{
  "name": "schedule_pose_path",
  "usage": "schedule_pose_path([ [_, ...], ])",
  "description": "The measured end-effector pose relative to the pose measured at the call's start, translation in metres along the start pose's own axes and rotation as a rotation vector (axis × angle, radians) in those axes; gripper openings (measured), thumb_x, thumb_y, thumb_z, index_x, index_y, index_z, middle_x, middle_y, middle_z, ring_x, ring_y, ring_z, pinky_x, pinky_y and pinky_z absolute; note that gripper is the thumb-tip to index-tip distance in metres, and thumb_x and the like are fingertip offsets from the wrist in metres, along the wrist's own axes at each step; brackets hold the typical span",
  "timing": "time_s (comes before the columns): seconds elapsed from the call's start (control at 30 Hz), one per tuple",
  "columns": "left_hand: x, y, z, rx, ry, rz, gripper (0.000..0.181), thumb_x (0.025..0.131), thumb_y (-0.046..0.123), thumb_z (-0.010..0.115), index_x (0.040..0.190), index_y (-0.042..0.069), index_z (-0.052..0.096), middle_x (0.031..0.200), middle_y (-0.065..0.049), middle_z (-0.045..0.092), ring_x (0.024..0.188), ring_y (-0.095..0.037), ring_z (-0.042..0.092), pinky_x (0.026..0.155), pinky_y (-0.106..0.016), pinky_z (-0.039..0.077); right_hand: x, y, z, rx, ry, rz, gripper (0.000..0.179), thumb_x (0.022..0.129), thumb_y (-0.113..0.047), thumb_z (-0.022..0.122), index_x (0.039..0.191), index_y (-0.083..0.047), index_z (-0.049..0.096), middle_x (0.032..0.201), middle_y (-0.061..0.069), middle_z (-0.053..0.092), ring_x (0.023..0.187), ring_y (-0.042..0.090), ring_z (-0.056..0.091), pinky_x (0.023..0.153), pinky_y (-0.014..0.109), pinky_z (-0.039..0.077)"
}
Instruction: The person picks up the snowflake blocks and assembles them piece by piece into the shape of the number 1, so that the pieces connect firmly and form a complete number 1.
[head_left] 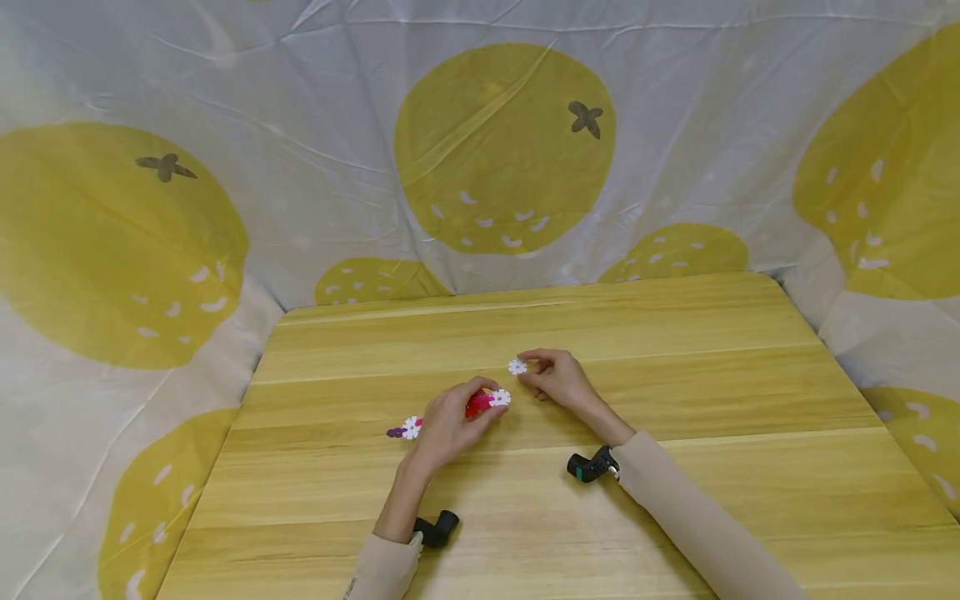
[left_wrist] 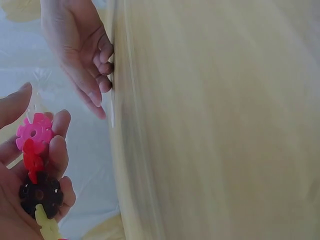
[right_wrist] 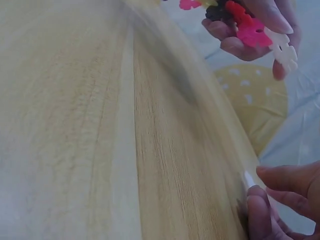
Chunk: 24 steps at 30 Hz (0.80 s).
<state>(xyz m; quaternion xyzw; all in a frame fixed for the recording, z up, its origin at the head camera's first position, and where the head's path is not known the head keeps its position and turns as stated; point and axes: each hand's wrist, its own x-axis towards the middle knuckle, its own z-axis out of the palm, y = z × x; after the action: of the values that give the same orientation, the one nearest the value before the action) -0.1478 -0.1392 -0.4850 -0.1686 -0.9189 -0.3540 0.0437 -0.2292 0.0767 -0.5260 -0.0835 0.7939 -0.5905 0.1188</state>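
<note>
My left hand [head_left: 447,425] grips a chain of interlocking notched plastic discs. At the chain's right end a white disc [head_left: 500,398] pokes out by the fingertips. A pink disc [left_wrist: 34,132], a red disc [left_wrist: 31,161], a black disc [left_wrist: 41,196] and a pale yellow disc [left_wrist: 47,224] follow along it in the left wrist view. Past the palm, another white disc [head_left: 411,427] and a purple piece [head_left: 393,432] stick out to the left. My right hand [head_left: 562,383] pinches a single loose white disc [head_left: 517,367] between thumb and fingers, slightly apart from the chain's white end.
Both hands are over a light wooden table [head_left: 675,358]. A white cloth [head_left: 315,150] printed with large yellow fruit hangs behind it and at the sides. Each wrist wears a small black camera, one on the left [head_left: 438,529] and one on the right [head_left: 588,467].
</note>
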Motion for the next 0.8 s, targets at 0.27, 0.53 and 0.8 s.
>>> schedule_pose_path([
  [0.27,-0.0019,-0.0013,-0.0006,-0.002,-0.02,-0.012,0.026,0.096,0.031,0.076,0.118,0.017,0.071,0.101,0.0,0.075,0.074,-0.01,0.052,0.065,-0.023,0.043,0.0055,-0.0014,0.0006,-0.021,0.006,0.003,0.035,0.091,-0.006,0.078,0.126,-0.001,0.072,0.077,0.012,0.067,0.051,0.01,0.059,0.05,0.022,0.052],
  [0.53,-0.002,-0.0012,-0.0009,-0.005,-0.023,0.004,0.027,0.094,0.031,0.077,0.116,0.018,0.07,0.106,-0.001,0.076,0.08,-0.01,0.058,0.068,-0.023,0.046,0.007,-0.0005,0.0015,-0.085,0.007,-0.008,0.031,0.091,-0.009,0.08,0.12,-0.002,0.075,0.069,0.007,0.064,0.047,0.009,0.056,0.047,0.021,0.048],
  [0.8,-0.0034,-0.0009,0.0009,-0.006,-0.037,0.038,0.029,0.088,0.035,0.082,0.11,0.021,0.07,0.08,0.006,0.065,0.071,-0.007,0.054,0.063,-0.021,0.044,0.0058,0.0004,0.0029,-0.13,0.021,-0.031,0.024,0.088,-0.006,0.081,0.111,-0.001,0.076,0.066,0.003,0.061,0.046,0.01,0.056,0.047,0.021,0.048],
])
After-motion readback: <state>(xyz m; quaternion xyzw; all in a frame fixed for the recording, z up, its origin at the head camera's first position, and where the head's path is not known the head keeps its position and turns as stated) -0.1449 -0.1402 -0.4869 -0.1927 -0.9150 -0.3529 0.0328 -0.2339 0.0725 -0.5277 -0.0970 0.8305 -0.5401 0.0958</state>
